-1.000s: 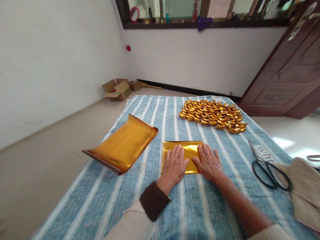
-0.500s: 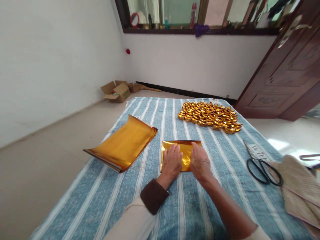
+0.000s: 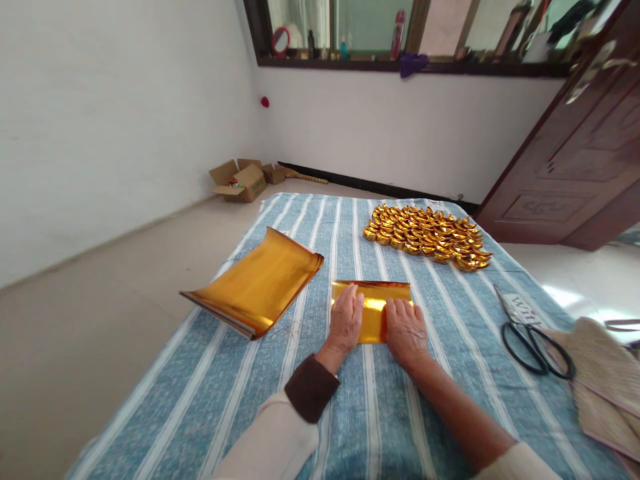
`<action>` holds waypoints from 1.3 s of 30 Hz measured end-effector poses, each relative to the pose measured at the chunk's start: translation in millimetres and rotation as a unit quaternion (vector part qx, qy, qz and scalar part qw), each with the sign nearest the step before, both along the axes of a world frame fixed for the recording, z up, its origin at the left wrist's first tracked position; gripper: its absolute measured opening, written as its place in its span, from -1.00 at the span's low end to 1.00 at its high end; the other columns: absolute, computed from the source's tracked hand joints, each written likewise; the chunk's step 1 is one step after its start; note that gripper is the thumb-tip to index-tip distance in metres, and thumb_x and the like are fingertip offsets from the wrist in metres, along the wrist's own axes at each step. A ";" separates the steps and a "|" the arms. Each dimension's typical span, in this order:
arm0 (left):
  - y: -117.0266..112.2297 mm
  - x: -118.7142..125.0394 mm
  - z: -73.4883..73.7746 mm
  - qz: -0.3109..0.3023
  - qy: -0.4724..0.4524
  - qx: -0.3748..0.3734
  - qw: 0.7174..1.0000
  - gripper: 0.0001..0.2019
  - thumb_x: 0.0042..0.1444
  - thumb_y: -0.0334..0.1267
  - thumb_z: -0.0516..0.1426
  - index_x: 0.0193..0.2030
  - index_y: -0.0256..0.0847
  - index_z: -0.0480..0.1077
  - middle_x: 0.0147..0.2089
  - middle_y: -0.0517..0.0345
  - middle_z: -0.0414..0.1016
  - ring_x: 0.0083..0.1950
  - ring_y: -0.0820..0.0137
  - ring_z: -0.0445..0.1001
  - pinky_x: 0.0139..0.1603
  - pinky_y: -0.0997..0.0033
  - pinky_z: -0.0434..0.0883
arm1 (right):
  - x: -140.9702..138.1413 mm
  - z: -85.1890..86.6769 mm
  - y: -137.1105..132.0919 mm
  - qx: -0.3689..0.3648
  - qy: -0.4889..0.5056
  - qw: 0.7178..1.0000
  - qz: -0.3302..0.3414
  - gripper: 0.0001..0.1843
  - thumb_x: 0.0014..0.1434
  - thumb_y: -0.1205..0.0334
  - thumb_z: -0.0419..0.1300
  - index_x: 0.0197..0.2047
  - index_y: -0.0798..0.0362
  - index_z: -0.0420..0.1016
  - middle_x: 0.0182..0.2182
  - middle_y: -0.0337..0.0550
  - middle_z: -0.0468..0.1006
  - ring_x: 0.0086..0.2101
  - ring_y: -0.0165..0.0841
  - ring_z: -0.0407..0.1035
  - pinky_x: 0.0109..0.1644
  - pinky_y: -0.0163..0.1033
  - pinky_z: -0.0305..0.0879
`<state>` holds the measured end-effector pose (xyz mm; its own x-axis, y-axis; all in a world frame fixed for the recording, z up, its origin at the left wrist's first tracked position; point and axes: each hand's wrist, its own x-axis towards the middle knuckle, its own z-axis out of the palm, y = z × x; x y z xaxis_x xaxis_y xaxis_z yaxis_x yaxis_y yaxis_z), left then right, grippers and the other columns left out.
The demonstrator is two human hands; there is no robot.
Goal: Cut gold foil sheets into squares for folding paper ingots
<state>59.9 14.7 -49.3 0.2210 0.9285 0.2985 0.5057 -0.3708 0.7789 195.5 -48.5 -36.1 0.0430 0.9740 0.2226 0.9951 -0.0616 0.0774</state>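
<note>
Far left on the floor an open cardboard box holds something too small to tell, a curled gold stack lies nearer, my left hand and right hand press flat, open-palmed, gripping nothing, on the folded gold sheet on the striped cloth, gold ingots beyond, scissors right.

**Cream sleeves and one brown cuff**

The person wore a pale cream top with long sleeves. The left sleeve was smooth and loosely cut. It ended at the wrist in a broad, dark brown cuff, which looked thicker and softer than the cream cloth above it. The right sleeve was of the same cream cloth, but only its edge showed at the bottom of the view, near the elbow, with the forearm below it uncovered. Whether it had a similar cuff could not be told. The left hand and the right hand were both bare.
</note>
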 end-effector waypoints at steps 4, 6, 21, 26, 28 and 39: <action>2.4 -0.1 -0.6 -0.008 0.037 0.010 0.999 -0.61 0.33 -0.24 -0.12 0.13 -0.38 0.35 0.20 -0.17 0.37 0.26 0.22 0.30 0.31 0.18 0.21 | 43.2 -1.1 -12.8 -0.021 -0.023 0.999 -0.015 -0.71 0.30 0.52 0.25 0.07 0.20 0.37 -0.13 -0.04 0.42 -0.08 -0.12 0.24 0.02 -0.06 0.08; 2.1 0.5 -1.2 -0.011 0.059 0.016 0.998 -0.64 0.30 -0.25 -0.07 0.10 -0.36 0.37 0.19 -0.17 0.37 0.26 0.20 0.29 0.31 0.14 0.19 | 58.9 -2.4 -17.4 -0.023 -0.038 0.999 -0.027 -0.70 0.31 0.52 0.27 0.07 0.18 0.37 -0.14 -0.05 0.43 -0.09 -0.13 0.25 0.01 -0.08 0.07; -0.3 4.8 -9.1 -0.006 0.295 0.128 0.947 -0.62 0.16 -0.24 0.14 0.09 -0.38 0.33 0.27 -0.29 0.24 0.32 -0.02 0.16 0.28 -0.04 0.17 | 169.1 27.9 -74.9 -0.082 -0.053 0.931 -0.351 -0.84 0.39 0.23 0.20 -0.11 0.18 0.48 -0.19 0.04 0.46 -0.20 -0.08 0.37 -0.29 -0.18 0.22; -2.3 5.7 6.7 -0.026 0.278 0.148 0.949 -0.74 0.16 -0.34 0.10 -0.01 -0.35 0.37 0.22 -0.24 0.28 0.29 0.02 0.19 0.27 0.00 0.19 | 191.5 18.5 -81.1 -0.114 -0.003 0.916 -0.385 -0.80 0.35 0.43 0.05 -0.10 0.19 0.50 -0.21 0.06 0.48 -0.22 -0.06 0.42 -0.32 -0.18 0.24; -5.5 6.2 18.8 -0.049 0.315 0.140 0.938 -0.83 0.18 -0.37 0.07 -0.11 -0.33 0.40 0.14 -0.22 0.37 0.25 0.04 0.25 0.26 -0.04 0.17 | 192.9 16.5 -78.9 -0.113 0.008 0.919 -0.377 -0.76 0.33 0.47 0.03 -0.09 0.19 0.51 -0.22 0.07 0.49 -0.21 -0.05 0.43 -0.33 -0.19 0.25; -19.5 2.3 59.8 -0.074 0.211 0.069 0.972 -0.79 0.15 -0.34 0.08 -0.12 -0.32 0.46 0.08 -0.19 0.44 0.14 0.05 0.37 0.19 0.01 0.27 | 182.2 18.1 -96.9 0.031 0.148 0.926 -0.346 -0.60 0.17 0.20 0.07 0.05 0.04 0.47 -0.21 -0.03 0.52 -0.26 -0.03 0.44 -0.25 -0.07 0.36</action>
<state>62.2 -4.7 10.5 0.4798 0.8341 0.2721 0.7021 -0.5510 0.4511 377.8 -145.4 -18.0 0.7204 0.6759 0.1553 0.6924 -0.6880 -0.2174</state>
